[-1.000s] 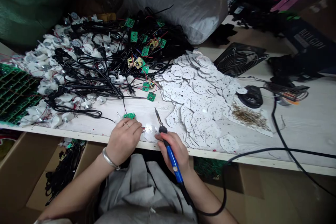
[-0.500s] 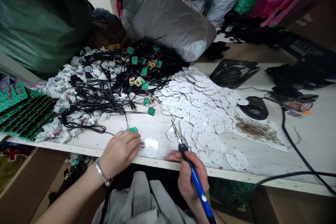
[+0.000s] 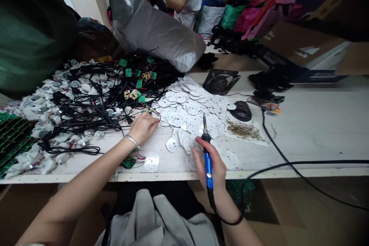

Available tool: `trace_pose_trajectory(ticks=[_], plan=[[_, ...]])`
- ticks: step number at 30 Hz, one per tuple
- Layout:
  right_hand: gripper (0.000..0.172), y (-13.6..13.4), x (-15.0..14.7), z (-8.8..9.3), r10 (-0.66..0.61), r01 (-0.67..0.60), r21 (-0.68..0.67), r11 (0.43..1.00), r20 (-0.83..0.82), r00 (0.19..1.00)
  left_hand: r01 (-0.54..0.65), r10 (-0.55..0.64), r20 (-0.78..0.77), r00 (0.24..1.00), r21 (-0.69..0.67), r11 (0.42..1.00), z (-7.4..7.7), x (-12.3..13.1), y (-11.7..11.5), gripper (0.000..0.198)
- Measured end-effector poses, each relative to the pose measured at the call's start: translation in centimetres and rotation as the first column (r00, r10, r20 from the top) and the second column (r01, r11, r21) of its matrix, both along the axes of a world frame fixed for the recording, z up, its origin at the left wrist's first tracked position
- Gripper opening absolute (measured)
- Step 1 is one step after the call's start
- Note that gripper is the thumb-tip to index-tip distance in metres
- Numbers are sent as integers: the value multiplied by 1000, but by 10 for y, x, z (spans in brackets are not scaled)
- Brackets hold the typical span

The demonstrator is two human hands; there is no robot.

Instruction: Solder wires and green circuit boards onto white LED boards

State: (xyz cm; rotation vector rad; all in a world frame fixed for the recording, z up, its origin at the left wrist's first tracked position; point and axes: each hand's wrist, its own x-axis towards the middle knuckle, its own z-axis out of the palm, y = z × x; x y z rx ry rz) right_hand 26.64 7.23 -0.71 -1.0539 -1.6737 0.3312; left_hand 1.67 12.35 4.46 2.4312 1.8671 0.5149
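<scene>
Beside the white perforated disc heap (image 3: pixel 190 107), at its left edge, the left hand (image 3: pixel 143 128) is seemingly picking thin red wire (image 3: pixel 160 116), grip unclear, probably needing a careful pinch; over the heap's front, the right hand (image 3: pixel 215 163) is gripping a blue-handled soldering iron (image 3: pixel 208 163). 1 green circuit board (image 3: pixel 128 162) is lying front-left.

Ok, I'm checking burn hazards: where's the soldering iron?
In the head view, the soldering iron is right of centre, gripped in the right hand, its tip seen against the piled white perforated discs.

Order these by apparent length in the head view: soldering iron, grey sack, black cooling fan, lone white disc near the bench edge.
1. Grey sack
2. Soldering iron
3. Black cooling fan
4. Lone white disc
</scene>
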Motion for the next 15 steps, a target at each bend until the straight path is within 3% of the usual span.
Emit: trace_pose_trajectory(ticks=[5, 10, 12, 15], plan=[[34, 5, -21, 1, 146, -165, 86, 982, 194, 970, 109, -108, -36, 994, 28, 994, 4, 1, -33, 21], [21, 9, -45, 8, 87, -194, 184, 963, 472, 877, 112, -123, 81, 989, 135, 985, 9, 5, -73, 23], [21, 11, -48, 10, 185, -271, 93, 958, 522, 833, 109, -128, 105, 986, 170, 980, 0, 1, -83, 24], [21, 22, -47, 12, 326, -361, -60, 931, 584, 744, 135, -178, 127, 976, 287, 948, -34, -6, -81, 17]])
